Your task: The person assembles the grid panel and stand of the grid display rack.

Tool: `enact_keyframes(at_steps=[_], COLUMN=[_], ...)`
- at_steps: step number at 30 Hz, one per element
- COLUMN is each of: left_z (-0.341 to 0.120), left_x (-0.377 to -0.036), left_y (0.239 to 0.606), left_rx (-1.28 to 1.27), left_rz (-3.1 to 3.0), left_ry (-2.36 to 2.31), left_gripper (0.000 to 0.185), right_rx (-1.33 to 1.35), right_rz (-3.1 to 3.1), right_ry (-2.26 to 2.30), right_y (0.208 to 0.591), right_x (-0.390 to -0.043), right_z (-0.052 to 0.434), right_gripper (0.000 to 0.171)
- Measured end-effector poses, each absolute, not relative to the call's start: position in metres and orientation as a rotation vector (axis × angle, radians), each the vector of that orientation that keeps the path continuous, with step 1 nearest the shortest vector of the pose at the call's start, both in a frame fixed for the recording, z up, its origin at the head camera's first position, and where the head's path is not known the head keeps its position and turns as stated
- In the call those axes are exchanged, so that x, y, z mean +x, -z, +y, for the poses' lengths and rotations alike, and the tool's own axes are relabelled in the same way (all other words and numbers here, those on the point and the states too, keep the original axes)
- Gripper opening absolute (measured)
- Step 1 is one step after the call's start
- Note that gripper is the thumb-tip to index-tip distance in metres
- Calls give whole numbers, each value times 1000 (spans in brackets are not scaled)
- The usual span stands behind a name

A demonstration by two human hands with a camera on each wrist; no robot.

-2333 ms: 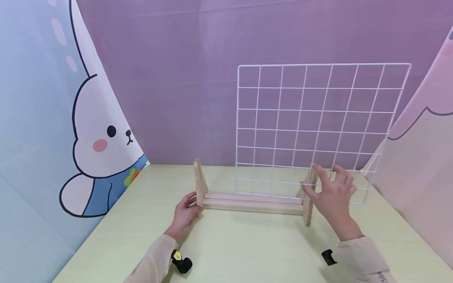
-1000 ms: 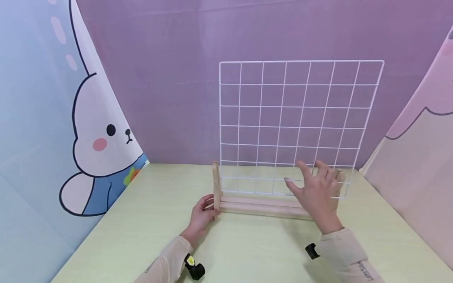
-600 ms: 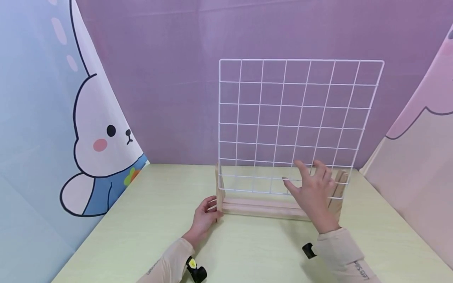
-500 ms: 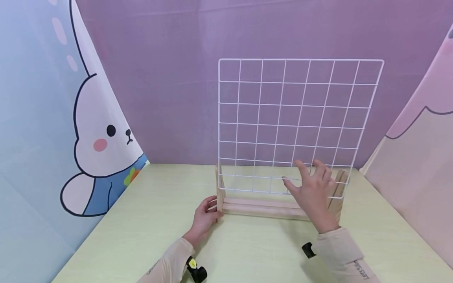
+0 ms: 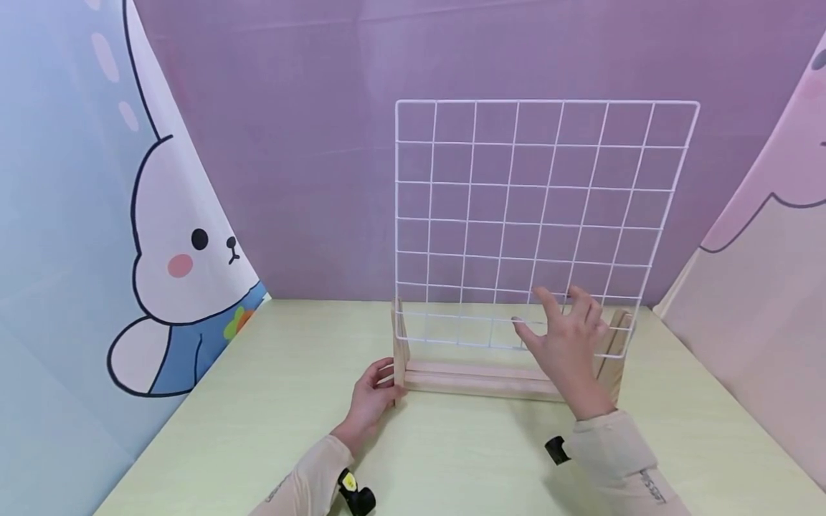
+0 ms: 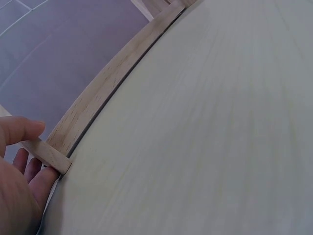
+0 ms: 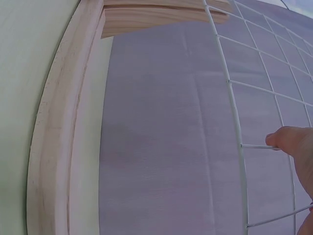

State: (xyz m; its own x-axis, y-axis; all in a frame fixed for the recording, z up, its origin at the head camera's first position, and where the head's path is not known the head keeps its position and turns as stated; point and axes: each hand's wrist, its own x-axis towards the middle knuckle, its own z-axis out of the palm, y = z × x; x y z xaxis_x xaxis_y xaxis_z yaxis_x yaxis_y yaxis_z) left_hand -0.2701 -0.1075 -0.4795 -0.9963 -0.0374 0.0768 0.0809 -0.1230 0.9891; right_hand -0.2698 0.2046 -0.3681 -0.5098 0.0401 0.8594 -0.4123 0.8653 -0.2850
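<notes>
A white wire grid panel (image 5: 548, 101) is held up over a pale wooden stand. My right hand (image 5: 571, 344) grips the panel's lower right part; a fingertip of the right hand (image 7: 296, 147) lies on a wire in the right wrist view. There, the panel's bottom wire (image 7: 235, 112) hangs apart from the wooden rail (image 7: 44, 181). Low on the stand's left upright (image 5: 400, 358), my left hand (image 5: 371, 398) holds the wood between thumb and fingers. The left wrist view shows the upright's foot (image 6: 51, 156) in that grip. The right upright (image 5: 613, 365) is partly behind my right hand.
The stand rests on a pale yellow-green table (image 5: 452, 459). A purple cloth backdrop (image 5: 310, 179) rises behind it. A printed rabbit (image 5: 174, 215) decorates the left cloth, and a pink and cream cloth (image 5: 768, 287) borders the right. Black devices sit on both wrists.
Since the first frame, the panel and my right hand have moved left. My left hand and the stand have shifted right. Lately the panel has risen slightly.
</notes>
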Motion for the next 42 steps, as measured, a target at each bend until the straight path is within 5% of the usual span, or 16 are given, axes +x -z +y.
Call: enact_keyframes(at_steps=[42], left_z=[-104], left_x=[-272], left_y=[481], left_rx=[-63], left_rz=[-2030], left_ry=[2321], left_gripper=[64], right_rx=[326], right_rz=[-1910], right_ry=[-572], right_y=[333], right_x=[-283], right_z=[205], right_gripper=[59])
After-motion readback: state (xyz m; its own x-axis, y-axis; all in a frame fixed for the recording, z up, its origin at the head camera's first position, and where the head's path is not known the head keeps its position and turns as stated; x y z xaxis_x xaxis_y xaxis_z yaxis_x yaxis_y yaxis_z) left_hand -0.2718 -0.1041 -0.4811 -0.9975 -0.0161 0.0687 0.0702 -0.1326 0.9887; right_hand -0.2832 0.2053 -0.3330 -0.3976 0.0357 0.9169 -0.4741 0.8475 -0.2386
